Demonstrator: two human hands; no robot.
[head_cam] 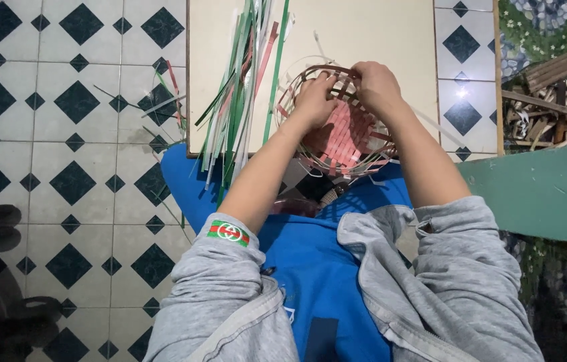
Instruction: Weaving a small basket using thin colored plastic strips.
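Head view showed the left hand [316, 100] and right hand [375, 84] with fingers pinched on the rim of a half-woven pink basket [344, 137], resting at the board's [364, 33] near edge, beside loose green strips [236, 100].

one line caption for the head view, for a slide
Both hands work the rim of a half-woven pink basket beside loose strips.

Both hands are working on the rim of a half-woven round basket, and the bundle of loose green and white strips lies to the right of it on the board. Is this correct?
Not fully. The head view shows the loose strips lying left of the basket, not right. The rest holds: left hand and right hand are at the rim, and both things lie on the board.
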